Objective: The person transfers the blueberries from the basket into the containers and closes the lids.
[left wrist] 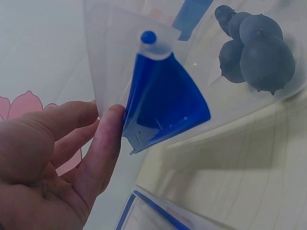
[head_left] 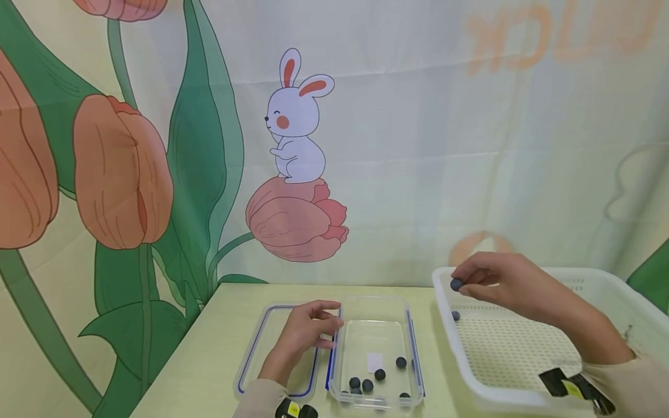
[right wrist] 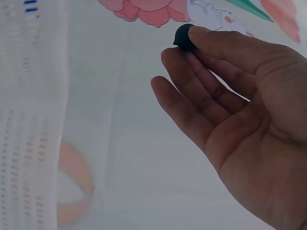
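Observation:
My right hand (head_left: 504, 284) pinches a dark blueberry (head_left: 456, 284) between thumb and fingertips, over the left rim of the white basket (head_left: 455, 348). The right wrist view shows the blueberry (right wrist: 184, 37) at the fingertips, the other fingers spread loosely. My left hand (head_left: 308, 331) touches the left side of the clear plastic box (head_left: 373, 325), its fingers loosely extended. In the left wrist view, a fingertip (left wrist: 114, 112) meets the box's blue latch (left wrist: 165, 98). Several blueberries (head_left: 367, 385) lie inside the box, mostly towards its near end.
Left of the box lies a clear lid (head_left: 277, 316) with a blue seal, partly behind my left hand. Another blueberry (head_left: 456, 316) sits inside the basket by its left wall. A printed curtain (head_left: 397, 174) with tulips and a rabbit hangs behind the pale table (head_left: 198, 360).

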`<state>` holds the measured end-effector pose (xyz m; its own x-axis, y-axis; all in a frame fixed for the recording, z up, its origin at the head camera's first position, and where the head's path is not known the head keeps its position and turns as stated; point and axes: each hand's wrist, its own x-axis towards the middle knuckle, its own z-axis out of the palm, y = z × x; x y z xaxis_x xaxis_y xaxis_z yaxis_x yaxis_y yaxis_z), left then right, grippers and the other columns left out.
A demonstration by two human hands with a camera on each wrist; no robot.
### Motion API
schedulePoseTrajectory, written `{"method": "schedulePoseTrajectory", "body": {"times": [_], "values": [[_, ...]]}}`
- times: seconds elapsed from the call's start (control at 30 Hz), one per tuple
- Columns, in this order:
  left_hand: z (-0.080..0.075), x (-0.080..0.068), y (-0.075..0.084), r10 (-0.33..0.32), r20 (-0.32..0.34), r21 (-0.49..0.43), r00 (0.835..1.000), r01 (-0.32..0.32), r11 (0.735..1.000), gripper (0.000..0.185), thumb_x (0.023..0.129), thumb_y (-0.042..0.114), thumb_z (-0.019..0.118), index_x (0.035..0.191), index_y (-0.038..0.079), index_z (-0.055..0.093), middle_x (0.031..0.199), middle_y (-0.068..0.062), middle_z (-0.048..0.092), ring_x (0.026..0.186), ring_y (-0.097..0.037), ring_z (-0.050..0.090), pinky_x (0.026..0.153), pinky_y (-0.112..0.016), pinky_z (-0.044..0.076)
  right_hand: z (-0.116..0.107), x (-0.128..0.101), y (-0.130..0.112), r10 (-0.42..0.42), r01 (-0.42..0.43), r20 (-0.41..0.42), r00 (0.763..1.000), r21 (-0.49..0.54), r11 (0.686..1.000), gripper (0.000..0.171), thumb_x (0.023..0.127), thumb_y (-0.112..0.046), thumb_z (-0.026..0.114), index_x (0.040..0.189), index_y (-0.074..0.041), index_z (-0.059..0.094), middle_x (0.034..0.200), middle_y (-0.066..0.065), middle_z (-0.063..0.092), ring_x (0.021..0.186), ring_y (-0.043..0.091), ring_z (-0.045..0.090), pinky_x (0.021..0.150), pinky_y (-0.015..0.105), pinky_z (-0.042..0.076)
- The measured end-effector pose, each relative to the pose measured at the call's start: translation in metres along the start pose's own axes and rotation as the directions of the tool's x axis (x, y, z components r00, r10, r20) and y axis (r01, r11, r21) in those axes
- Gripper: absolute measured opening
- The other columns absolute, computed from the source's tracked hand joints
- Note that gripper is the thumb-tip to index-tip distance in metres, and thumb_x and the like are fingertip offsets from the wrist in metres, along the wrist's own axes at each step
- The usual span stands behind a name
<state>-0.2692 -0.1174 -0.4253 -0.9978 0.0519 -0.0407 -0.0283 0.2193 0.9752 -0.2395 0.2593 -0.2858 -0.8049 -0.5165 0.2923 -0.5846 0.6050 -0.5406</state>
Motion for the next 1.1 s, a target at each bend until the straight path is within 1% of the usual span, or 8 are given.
{"method": "schedulePoseTrajectory", "body": {"times": [0.2,0.37,0.47,0.53,0.7,0.83,1.0,1.1], "values": [[0.0,0.0,0.0,-0.001,-0.001,-0.003,1.0,0.001,1.0,0.041,0.094,0.008,0.081,0.134,0.006,0.072,0.102,-0.012,0.067,0.085,-0.021,0.072,0.065,-0.035,0.066,0.005,-0.01,-0.015,-0.033,0.034,-0.06,0.998,0.008,0.999,0.019,0.097,-0.011,0.079,0.115,-0.015,0.074,0.104,-0.009,0.075,0.093,0.007,0.073,0.082,0.028,0.062],[-0.001,-0.001,0.0,0.004,0.0,-0.004,1.0,-0.004,1.0,0.041,0.094,0.007,0.081,0.133,0.005,0.072,0.101,-0.012,0.067,0.084,-0.021,0.073,0.065,-0.035,0.066,0.013,-0.014,-0.025,-0.097,0.098,-0.114,0.989,0.009,0.995,0.022,0.095,-0.008,0.08,0.113,-0.019,0.075,0.103,-0.01,0.075,0.091,0.007,0.072,0.083,0.023,0.061],[-0.001,-0.001,0.001,0.005,0.001,-0.003,1.0,-0.005,1.0,0.04,0.094,0.008,0.081,0.133,0.006,0.072,0.101,-0.012,0.067,0.084,-0.021,0.073,0.065,-0.035,0.066,0.019,-0.017,-0.03,-0.127,0.132,-0.132,0.983,0.032,0.991,0.024,0.095,-0.006,0.08,0.113,-0.021,0.074,0.104,-0.011,0.075,0.09,0.008,0.072,0.082,0.022,0.06],[-0.001,-0.001,0.001,0.006,0.003,-0.004,1.0,-0.006,1.0,0.04,0.094,0.008,0.081,0.133,0.006,0.072,0.101,-0.012,0.067,0.084,-0.021,0.073,0.065,-0.035,0.066,0.023,-0.018,-0.033,-0.145,0.154,-0.139,0.98,0.055,0.987,0.025,0.095,-0.004,0.08,0.113,-0.021,0.074,0.105,-0.011,0.076,0.09,0.009,0.073,0.081,0.023,0.061],[-0.001,-0.001,0.002,0.002,0.004,-0.005,1.0,-0.002,1.0,0.04,0.094,0.008,0.082,0.132,0.006,0.072,0.102,-0.012,0.067,0.084,-0.021,0.073,0.065,-0.035,0.066,0.034,-0.019,-0.04,-0.182,0.196,-0.129,0.975,0.107,0.975,0.026,0.095,-0.004,0.079,0.114,-0.022,0.074,0.107,-0.009,0.076,0.092,0.011,0.074,0.081,0.026,0.062],[-0.001,-0.001,0.002,-0.001,0.004,-0.004,1.0,0.001,1.0,0.04,0.094,0.008,0.081,0.132,0.007,0.073,0.102,-0.012,0.067,0.085,-0.021,0.073,0.065,-0.035,0.066,0.042,-0.017,-0.046,-0.196,0.206,-0.094,0.976,0.118,0.971,0.023,0.097,-0.009,0.079,0.115,-0.023,0.073,0.109,-0.011,0.074,0.093,0.011,0.073,0.084,0.026,0.061],[0.0,-0.001,0.002,-0.001,-0.004,0.003,1.0,0.001,1.0,0.04,0.094,0.009,0.081,0.133,0.008,0.073,0.102,-0.011,0.067,0.085,-0.021,0.073,0.065,-0.034,0.066,0.054,-0.013,-0.052,-0.211,0.214,-0.04,0.977,0.132,0.968,0.019,0.098,-0.016,0.079,0.116,-0.023,0.073,0.107,-0.013,0.074,0.093,0.008,0.073,0.083,0.028,0.06],[0.0,-0.001,0.001,0.001,-0.01,0.009,1.0,-0.001,1.0,0.04,0.094,0.009,0.081,0.133,0.008,0.072,0.102,-0.011,0.067,0.085,-0.02,0.073,0.065,-0.034,0.066,0.064,-0.009,-0.055,-0.239,0.24,-0.023,0.971,0.158,0.958,0.02,0.097,-0.012,0.079,0.115,-0.02,0.073,0.107,-0.011,0.074,0.094,0.009,0.074,0.083,0.029,0.062]]}}
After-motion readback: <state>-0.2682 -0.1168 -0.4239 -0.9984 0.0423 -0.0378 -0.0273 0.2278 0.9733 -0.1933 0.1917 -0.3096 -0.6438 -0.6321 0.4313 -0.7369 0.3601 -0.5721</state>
